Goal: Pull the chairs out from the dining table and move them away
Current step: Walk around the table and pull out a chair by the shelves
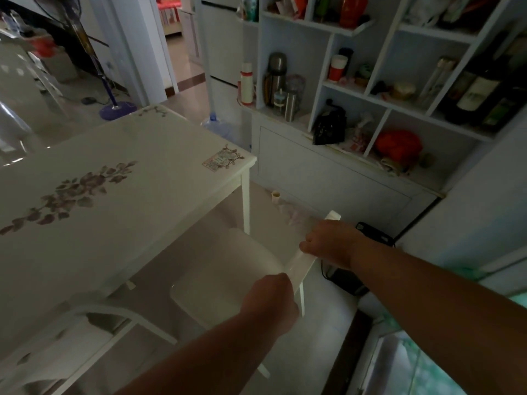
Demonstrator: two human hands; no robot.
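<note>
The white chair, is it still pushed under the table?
Partly. The white chair has its seat half beneath the table edge; both hands hold its backrest.

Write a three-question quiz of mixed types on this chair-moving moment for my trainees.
1. True or false: both hands grip the top rail of the white chair.
2. Which stands nearest the table leg? A) water jug B) small cup on the floor C) fan base
3. Fill in: the chair's seat lies partly under the ____.

Key
1. True: left hand and right hand both close on the rail.
2. B: small cup.
3. Table.
</note>
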